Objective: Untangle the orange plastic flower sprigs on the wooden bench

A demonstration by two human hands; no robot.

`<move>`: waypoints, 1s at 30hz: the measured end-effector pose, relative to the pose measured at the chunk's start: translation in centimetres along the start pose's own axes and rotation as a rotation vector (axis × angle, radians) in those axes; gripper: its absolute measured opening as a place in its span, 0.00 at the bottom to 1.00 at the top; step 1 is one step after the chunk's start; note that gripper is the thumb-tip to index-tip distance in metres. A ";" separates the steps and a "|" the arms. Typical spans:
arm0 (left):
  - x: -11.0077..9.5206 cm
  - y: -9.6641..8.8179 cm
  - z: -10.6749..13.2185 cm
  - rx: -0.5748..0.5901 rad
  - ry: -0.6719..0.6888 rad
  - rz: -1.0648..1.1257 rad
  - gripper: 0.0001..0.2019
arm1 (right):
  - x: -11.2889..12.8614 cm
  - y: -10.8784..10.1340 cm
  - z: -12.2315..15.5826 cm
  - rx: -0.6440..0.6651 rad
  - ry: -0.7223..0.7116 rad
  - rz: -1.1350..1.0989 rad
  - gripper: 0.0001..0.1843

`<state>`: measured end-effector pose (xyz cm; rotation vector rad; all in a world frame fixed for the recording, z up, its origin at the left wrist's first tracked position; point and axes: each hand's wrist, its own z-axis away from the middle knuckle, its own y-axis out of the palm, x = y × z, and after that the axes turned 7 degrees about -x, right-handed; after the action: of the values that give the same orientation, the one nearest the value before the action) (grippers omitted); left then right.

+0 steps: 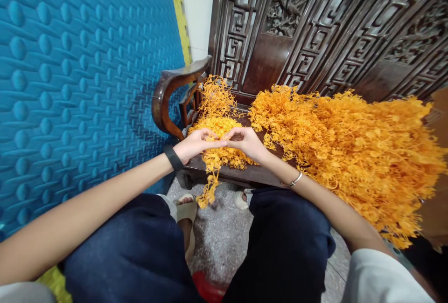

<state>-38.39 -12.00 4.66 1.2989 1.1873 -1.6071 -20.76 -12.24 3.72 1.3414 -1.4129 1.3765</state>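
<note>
My left hand (196,145) and my right hand (247,143) meet fingertip to fingertip over the front edge of a dark carved wooden bench (217,175). Both pinch the same orange plastic flower sprig (213,172), which hangs down past the seat edge. A small heap of orange sprigs (215,107) lies just behind my hands by the armrest. A black band sits on my left wrist, a thin bracelet on my right.
A big pile of orange plastic foliage (357,149) covers the bench seat to the right. A curved wooden armrest (168,93) and a blue textured padded wall (77,84) stand at the left. My knees in dark trousers and a speckled floor (220,237) are below.
</note>
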 end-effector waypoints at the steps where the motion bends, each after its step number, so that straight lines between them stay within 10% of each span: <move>1: 0.0 -0.1 0.1 0.047 -0.037 -0.039 0.15 | 0.0 -0.1 0.0 -0.005 0.014 -0.019 0.19; 10: -0.3 0.1 -0.2 0.044 0.000 0.039 0.09 | -0.4 -0.3 -0.4 -0.054 0.082 -0.098 0.11; 17: -0.4 -1.1 0.8 -0.005 -0.003 -0.026 0.09 | -3.5 -6.1 -1.3 -0.650 0.017 -0.043 0.08; 22: 0.3 -2.4 0.7 -0.110 0.021 -0.022 0.11 | -7.2 -9.1 -1.6 -0.588 0.003 0.256 0.07; 30: 1.2 -2.4 0.2 -0.076 -0.002 -0.032 0.10 | -9.4 -8.1 -2.6 -0.505 0.009 0.613 0.03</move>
<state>-40.91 -11.48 4.01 1.2355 1.2609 -1.5705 -11.58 -7.06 -3.31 0.5923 -2.0963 1.2447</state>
